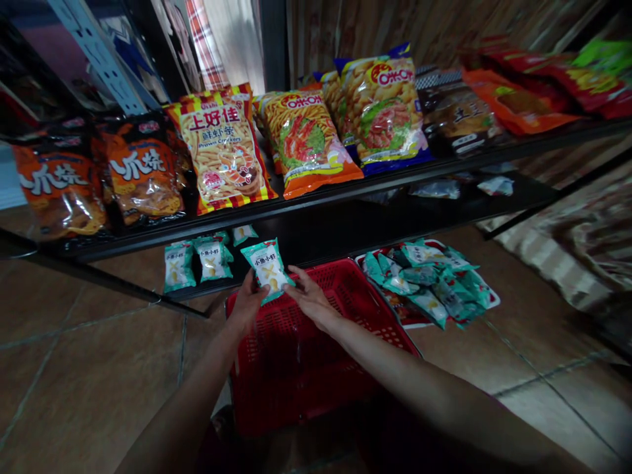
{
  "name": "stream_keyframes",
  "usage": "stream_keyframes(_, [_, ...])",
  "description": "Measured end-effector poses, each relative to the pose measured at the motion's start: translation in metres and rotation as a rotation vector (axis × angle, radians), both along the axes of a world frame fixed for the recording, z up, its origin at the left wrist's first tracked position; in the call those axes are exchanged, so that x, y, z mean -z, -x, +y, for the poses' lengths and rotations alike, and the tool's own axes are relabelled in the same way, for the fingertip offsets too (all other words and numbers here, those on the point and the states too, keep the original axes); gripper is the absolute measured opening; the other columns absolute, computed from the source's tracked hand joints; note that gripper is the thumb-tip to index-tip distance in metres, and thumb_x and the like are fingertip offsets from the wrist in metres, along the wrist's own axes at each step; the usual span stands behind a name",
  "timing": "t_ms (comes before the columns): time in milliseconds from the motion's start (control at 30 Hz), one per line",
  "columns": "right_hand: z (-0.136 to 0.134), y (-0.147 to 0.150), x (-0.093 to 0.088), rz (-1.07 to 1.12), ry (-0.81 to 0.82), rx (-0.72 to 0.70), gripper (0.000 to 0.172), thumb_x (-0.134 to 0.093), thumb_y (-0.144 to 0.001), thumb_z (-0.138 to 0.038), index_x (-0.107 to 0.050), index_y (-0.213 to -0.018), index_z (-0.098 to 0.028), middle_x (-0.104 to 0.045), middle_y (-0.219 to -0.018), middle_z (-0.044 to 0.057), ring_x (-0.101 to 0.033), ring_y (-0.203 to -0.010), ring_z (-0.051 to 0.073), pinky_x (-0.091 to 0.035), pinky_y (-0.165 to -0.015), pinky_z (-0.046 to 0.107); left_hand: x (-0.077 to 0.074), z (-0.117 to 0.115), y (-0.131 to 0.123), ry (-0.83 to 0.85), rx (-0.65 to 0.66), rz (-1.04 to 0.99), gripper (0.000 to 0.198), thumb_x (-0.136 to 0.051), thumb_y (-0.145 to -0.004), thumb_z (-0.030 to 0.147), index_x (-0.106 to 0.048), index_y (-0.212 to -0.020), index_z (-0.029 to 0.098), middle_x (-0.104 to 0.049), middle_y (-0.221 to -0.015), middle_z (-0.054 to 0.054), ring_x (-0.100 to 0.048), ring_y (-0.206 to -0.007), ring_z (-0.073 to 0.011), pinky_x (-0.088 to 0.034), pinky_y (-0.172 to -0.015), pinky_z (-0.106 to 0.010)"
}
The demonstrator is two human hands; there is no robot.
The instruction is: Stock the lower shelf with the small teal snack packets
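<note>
Between my two hands is a small teal and white snack bag (267, 263), upright with its printed front toward me. My left hand (249, 299) grips its lower left side, the thumb on the front. On the lower right side my right hand (310, 297) pinches the same bag. Directly under my hands sits a red plastic basket (276, 395) with slotted walls. Left of the held bag, matching teal bags (212, 258) stand in rows on the lower black shelf (316, 237).
More teal bags (429, 280) lie heaped in a red and white container (494, 299) on the tiled floor at right. The upper shelf (316, 194) carries larger snack bags, including prawn crackers (222, 151). A shelf leg (143, 289) slants at left; striped cloth hangs behind.
</note>
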State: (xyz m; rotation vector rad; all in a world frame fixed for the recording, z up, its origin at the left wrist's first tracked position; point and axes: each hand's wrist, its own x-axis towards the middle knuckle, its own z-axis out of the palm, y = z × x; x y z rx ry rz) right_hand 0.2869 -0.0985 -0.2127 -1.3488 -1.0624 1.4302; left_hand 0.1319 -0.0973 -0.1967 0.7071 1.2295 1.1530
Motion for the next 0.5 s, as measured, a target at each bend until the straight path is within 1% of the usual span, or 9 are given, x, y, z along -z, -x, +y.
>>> stream_keyframes(100, [0.024,0.012,0.01,-0.123,-0.106,0.012,0.048,-0.065,-0.071,-0.028,-0.054,-0.117,-0.03,-0.064,-0.097,-0.001,-0.06,-0.087,0.015,-0.047,-0.081,0.031,0.004,0.02,0.004,-0.094,0.039,0.133,0.072,-0.071,-0.064,0.019,-0.045,-0.131,0.021,-0.066,-0.11,-0.007,-0.062,-0.099,-0.0208,-0.046,-0.09,-0.037])
stream_keyframes(200, [0.049,0.025,0.02,-0.215,-0.158,0.046,0.044,-0.062,-0.073,-0.027,-0.053,-0.116,-0.028,-0.064,-0.095,-0.001,-0.061,-0.084,0.014,-0.048,-0.08,0.03,0.008,0.041,0.011,-0.132,0.002,0.279,0.073,-0.066,-0.07,0.02,-0.036,-0.136,0.016,-0.066,-0.107,-0.009,-0.062,-0.097,-0.0202,-0.046,-0.091,-0.038])
stream_keyframes(300, [0.07,0.04,0.029,-0.268,-0.183,0.081,0.04,-0.061,-0.073,-0.027,-0.054,-0.113,-0.027,-0.064,-0.093,-0.002,-0.061,-0.082,0.013,-0.048,-0.08,0.029,0.014,0.06,0.017,-0.157,-0.072,0.434,0.062,-0.061,-0.074,0.018,-0.039,-0.132,0.012,-0.064,-0.109,-0.012,-0.061,-0.099,-0.0192,-0.046,-0.091,-0.036])
stream_keyframes(400, [0.085,0.056,0.036,-0.306,-0.174,0.082,0.037,-0.06,-0.074,-0.027,-0.054,-0.11,-0.028,-0.065,-0.094,-0.003,-0.061,-0.084,0.014,-0.047,-0.081,0.029,0.024,0.076,0.023,-0.182,-0.134,0.615,0.05,-0.057,-0.077,0.017,-0.045,-0.125,0.012,-0.061,-0.115,-0.013,-0.058,-0.106,-0.0194,-0.044,-0.094,-0.035])
stream_keyframes(500, [0.096,0.068,0.038,-0.351,-0.154,0.057,0.034,-0.059,-0.074,-0.025,-0.054,-0.108,-0.027,-0.065,-0.097,-0.002,-0.062,-0.088,0.015,-0.046,-0.083,0.03,0.032,0.085,0.027,-0.162,-0.182,0.788,0.046,-0.055,-0.08,0.018,-0.046,-0.125,0.013,-0.06,-0.118,-0.014,-0.056,-0.111,-0.0208,-0.042,-0.097,-0.037])
